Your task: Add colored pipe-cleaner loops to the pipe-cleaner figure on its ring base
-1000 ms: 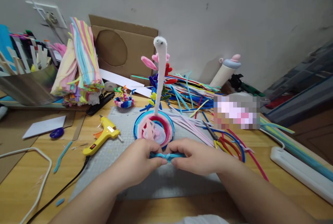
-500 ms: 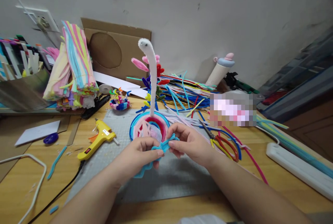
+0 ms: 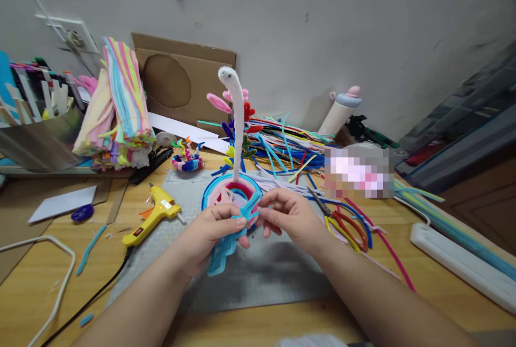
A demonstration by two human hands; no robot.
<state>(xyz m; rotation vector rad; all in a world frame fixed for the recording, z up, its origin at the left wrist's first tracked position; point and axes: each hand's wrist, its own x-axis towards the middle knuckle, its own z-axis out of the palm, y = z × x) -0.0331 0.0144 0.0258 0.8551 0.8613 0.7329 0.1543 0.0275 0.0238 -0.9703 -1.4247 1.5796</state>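
A light-blue pipe cleaner piece [image 3: 223, 253], folded in zigzags, is pinched between the thumb and fingers of my left hand [image 3: 226, 226]. Its upper end rises to the right, where the closed thumb and index finger of my right hand [image 3: 276, 217] meet a blue strand. Just behind my hands lies a round coiled piece [image 3: 210, 190] in blue, pink and red. A white fuzzy stem [image 3: 238, 127] with a bent, eyed head stands upright at its back edge. The grey mat [image 3: 274, 282] is under my hands.
A yellow glue gun [image 3: 151, 215] lies left of the mat, its cord running forward. Scissors [image 3: 349, 229] rest at the right among loose pipe cleaners [image 3: 290, 145]. Farther right is a white power strip [image 3: 459, 266]. Bundled pipe cleaners [image 3: 124, 89] and cardboard [image 3: 193, 73] stand behind.
The light-blue piece has been turned, with its end now pointing up and its zigzag part hanging lower. My left hand has shifted slightly left. The view has moved a little.
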